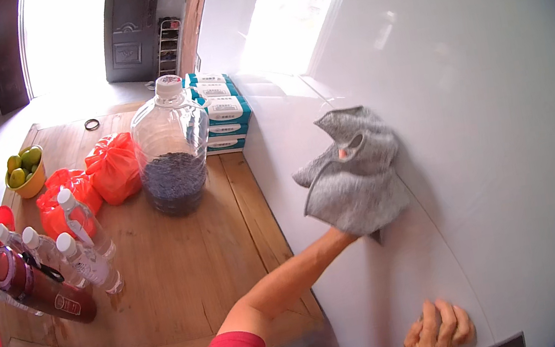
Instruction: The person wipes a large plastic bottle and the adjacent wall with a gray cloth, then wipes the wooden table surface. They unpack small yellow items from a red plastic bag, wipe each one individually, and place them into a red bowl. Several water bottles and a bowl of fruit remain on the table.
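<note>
My left arm, in a red sleeve, reaches across to the white tiled wall. My left hand [343, 154] is almost wholly covered by a grey cloth [359, 193]; only a bit of skin shows between its folds. The cloth is bunched around the hand, against the wall or very close to it. Lower down, near the bottom edge, my right hand [437, 331] is by the wall with its fingers bent and slightly apart. Nothing shows in it, though its palm side is hidden.
Left of me stands a wooden table [179, 281]. It bears a large clear jug [173, 146] with dark contents, stacked tissue packs [225, 113], red plastic bags [112, 169], several water bottles [90, 262], a maroon flask [43, 287] and a yellow bowl [30, 185] of green fruit.
</note>
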`<state>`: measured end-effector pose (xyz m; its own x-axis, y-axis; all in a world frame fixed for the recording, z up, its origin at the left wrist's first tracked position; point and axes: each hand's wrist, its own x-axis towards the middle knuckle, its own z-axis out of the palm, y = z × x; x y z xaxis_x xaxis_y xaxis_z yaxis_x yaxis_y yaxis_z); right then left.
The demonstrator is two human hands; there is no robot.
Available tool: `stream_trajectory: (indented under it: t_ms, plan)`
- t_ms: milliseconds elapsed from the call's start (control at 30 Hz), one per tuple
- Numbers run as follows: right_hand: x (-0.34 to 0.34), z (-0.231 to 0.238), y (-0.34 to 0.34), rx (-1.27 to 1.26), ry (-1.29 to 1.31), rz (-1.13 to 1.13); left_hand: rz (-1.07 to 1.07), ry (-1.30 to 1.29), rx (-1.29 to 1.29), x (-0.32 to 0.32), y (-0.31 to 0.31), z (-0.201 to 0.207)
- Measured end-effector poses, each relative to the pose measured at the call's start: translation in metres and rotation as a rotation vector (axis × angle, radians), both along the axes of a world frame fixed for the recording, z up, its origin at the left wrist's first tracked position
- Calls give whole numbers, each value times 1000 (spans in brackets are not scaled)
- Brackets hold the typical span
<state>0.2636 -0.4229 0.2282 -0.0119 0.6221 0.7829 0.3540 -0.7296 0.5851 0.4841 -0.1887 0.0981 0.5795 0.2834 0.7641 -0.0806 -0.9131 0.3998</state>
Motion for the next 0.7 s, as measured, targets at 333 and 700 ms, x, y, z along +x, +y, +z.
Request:
stream_trajectory:
  t_ms: [333,700]
  plan:
    - [-5,4,5,-63,62,-114,41,-484,-489,7,166,74]
    - [-10,13,17,-231,103,-261,232,-391,-820,59,264,-84]
